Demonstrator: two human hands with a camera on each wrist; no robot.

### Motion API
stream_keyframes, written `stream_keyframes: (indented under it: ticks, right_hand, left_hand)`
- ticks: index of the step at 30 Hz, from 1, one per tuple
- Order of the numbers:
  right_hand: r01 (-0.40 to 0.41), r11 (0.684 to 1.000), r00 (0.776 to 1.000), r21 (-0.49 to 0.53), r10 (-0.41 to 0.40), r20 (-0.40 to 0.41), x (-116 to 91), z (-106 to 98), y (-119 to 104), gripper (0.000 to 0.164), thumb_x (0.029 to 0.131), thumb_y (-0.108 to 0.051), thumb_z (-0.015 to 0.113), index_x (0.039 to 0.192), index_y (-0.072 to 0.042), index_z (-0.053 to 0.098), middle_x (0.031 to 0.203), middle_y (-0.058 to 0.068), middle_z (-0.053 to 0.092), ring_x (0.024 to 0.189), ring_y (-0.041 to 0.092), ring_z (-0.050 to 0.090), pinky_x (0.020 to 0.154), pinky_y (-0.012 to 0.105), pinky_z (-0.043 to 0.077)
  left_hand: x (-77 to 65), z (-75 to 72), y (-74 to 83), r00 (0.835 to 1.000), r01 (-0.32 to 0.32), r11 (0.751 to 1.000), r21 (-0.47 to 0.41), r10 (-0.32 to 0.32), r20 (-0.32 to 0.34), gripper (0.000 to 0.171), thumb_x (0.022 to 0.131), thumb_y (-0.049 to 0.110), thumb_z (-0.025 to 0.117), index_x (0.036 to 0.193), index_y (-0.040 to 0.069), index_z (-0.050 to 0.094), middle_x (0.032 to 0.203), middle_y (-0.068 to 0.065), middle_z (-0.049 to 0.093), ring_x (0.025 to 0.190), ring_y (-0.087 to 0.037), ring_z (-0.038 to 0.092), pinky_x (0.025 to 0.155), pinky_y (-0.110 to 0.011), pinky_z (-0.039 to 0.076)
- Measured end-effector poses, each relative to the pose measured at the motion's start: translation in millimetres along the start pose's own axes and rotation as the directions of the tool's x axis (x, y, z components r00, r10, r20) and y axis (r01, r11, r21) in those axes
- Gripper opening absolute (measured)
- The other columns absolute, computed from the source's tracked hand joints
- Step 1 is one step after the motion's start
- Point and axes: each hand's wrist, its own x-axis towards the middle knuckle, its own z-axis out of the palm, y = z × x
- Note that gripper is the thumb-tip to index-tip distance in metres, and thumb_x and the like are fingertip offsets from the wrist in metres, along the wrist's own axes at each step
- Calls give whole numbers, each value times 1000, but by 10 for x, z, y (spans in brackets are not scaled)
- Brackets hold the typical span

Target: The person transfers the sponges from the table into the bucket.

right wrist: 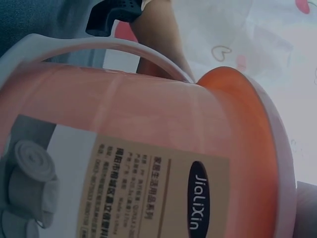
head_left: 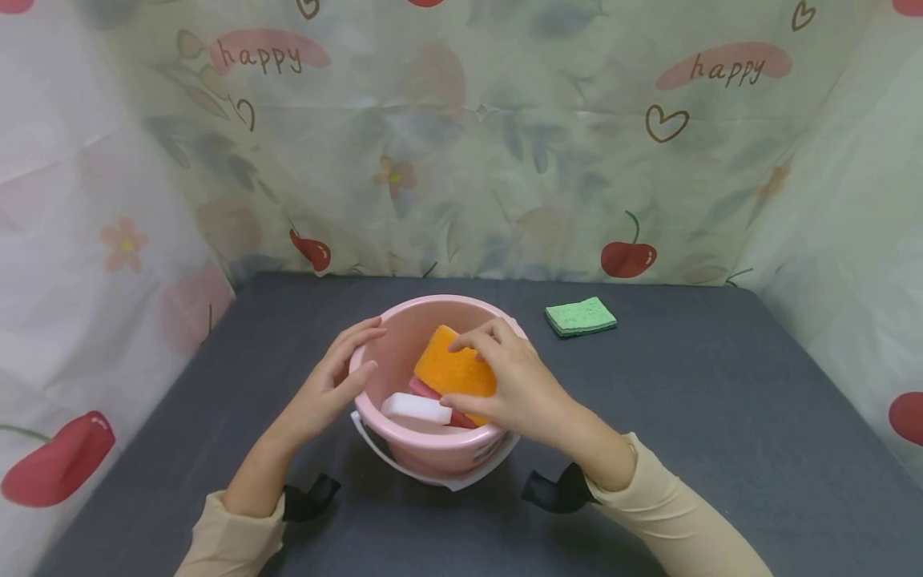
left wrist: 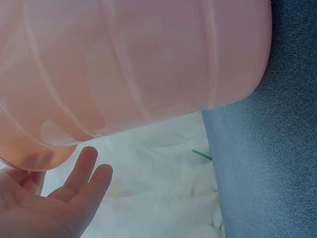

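A pink bucket (head_left: 433, 457) stands upright on the dark table. Inside it lie an orange sponge (head_left: 449, 370), a white block (head_left: 418, 409) and some pink-red items (head_left: 425, 389) partly covered by the sponge. My left hand (head_left: 335, 381) rests at the bucket's left rim, fingers fairly straight and thumb apart; in the left wrist view two fingers (left wrist: 89, 171) stick out beside the wall. Over the bucket's right side reaches my right hand (head_left: 515, 381), thumb and bent fingers spread apart and overlapping the sponge. That hand is out of sight in the right wrist view, behind the bucket.
A green sponge (head_left: 581, 317) lies on the table (head_left: 663, 385) behind and right of the bucket. The bucket's white handle (head_left: 404, 465) hangs down in front. Its side bears a printed label (right wrist: 148, 183). Patterned curtains (head_left: 476, 160) enclose the table's back and sides.
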Motion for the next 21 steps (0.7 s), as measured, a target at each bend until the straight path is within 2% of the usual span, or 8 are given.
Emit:
stream_keyframes:
  ticks: [7,14,21]
  right_hand:
    - [75,995,997,65,-73,-25,-18,-36,55,37,77,-25,75,109,-13,61,108,2,53,97,19,53,84,34,50]
    - [125,987,990,105,-117,-78,-11,-119,177,27,82,-17,71,106,-10,62,103,6,56,97,20,56,87,38,53]
    - [159,982,981,105,-145,-130,-9,-184,314,23,82,-16,70,104,-9,64,100,6,60,90,16,53,72,30,50]
  left_hand:
    - [1,3,12,1000,3,1000,1,-3,0,45,93,10,48,138,7,40,152,-8,24,136,-28,25,97,-8,36]
    - [7,0,23,1000,17,1000,5,-17,-1,45,94,11,48,138,8,40,153,-7,23,137,-28,25,97,-8,36]
    - [12,2,27,1000,22,1000,-2,-22,-5,45,94,10,48,138,8,40,152,-8,23,137,-28,25,96,-8,36]
